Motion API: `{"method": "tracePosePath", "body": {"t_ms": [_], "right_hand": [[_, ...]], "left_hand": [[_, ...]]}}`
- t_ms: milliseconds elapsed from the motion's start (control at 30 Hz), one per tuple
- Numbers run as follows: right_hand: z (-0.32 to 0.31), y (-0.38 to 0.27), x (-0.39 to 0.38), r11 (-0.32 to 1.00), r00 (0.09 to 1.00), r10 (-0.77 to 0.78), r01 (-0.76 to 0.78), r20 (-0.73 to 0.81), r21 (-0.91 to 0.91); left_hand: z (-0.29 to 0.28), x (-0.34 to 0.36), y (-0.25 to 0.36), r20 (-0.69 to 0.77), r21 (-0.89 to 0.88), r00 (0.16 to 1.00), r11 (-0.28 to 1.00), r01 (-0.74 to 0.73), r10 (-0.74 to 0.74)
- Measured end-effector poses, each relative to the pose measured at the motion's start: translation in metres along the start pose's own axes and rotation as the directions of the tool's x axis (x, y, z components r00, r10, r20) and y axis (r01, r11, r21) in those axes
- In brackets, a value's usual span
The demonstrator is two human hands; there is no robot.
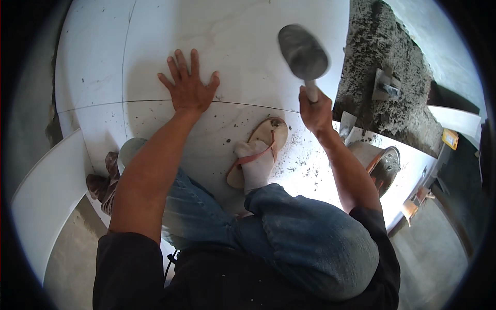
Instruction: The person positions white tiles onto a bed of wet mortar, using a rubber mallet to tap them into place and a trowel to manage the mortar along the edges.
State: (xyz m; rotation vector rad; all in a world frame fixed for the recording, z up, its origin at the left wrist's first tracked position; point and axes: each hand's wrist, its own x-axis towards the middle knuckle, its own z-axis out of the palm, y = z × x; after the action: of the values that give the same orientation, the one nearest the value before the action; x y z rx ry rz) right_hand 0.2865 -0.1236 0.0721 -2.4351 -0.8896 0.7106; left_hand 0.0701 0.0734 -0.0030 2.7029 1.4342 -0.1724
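Observation:
My left hand [190, 88] lies flat with spread fingers on a large white floor tile [248, 31], just beyond a dark joint line. In my right hand [315, 112] is the pale handle of a rubber mallet [304, 51]. Its dark grey head is raised over the tile's right part and is slightly blurred. The fingers are wrapped around the handle below the head. Between my arms, my foot in a sandal [272, 135] rests on the nearer tile [206, 139], among scattered crumbs of mortar.
Right of the tile spreads a bed of wet grey mortar [380, 46] with a metal trowel [386, 85] lying on it. A bucket [385, 165] stands beside my right forearm. A yellow object [450, 138] lies farther right. At left are a crumpled brown cloth [106, 178] and a curved-looking white panel [49, 191].

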Motion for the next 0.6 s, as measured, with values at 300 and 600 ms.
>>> {"method": "tracePosePath", "body": {"t_ms": [300,600], "right_hand": [[-0.005,0.003,0.013,0.958,0.985,0.052,-0.002,0.164,-0.287],[-0.008,0.003,0.025,0.984,0.997,-0.021,0.034,0.075,-0.177]], "left_hand": [[-0.004,0.001,0.002,0.056,0.032,0.998,0.999,0.013,-0.015],[0.001,0.01,-0.011,-0.063,-0.01,0.925,0.927,-0.375,0.374]]}}
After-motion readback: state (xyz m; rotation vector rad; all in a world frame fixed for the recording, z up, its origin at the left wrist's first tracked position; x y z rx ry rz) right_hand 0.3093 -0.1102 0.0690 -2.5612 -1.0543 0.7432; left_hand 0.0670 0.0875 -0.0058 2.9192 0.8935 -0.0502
